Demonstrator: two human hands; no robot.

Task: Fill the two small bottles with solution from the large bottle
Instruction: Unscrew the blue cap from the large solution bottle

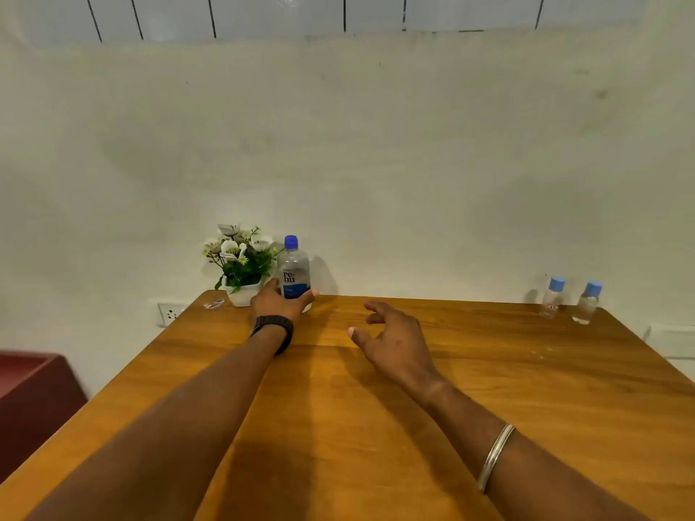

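Observation:
The large clear bottle (295, 270) with a blue cap and a blue label stands upright at the far edge of the wooden table (489, 389), left of centre. My left hand (278, 301) is at its base, thumb on one side and fingers on the other, wrapped around the lower part. My right hand (391, 338) hovers over the table to the right of it, fingers apart and holding nothing. Two small clear bottles with blue caps stand upright at the far right edge: one (552, 298) on the left and one (587, 303) on the right, close together.
A white pot of artificial flowers (240, 263) stands just left of the large bottle, against the wall. A small wrapper (214, 304) lies at the table's far left corner. A wall socket (170, 314) and a red box (34, 392) are off the left side.

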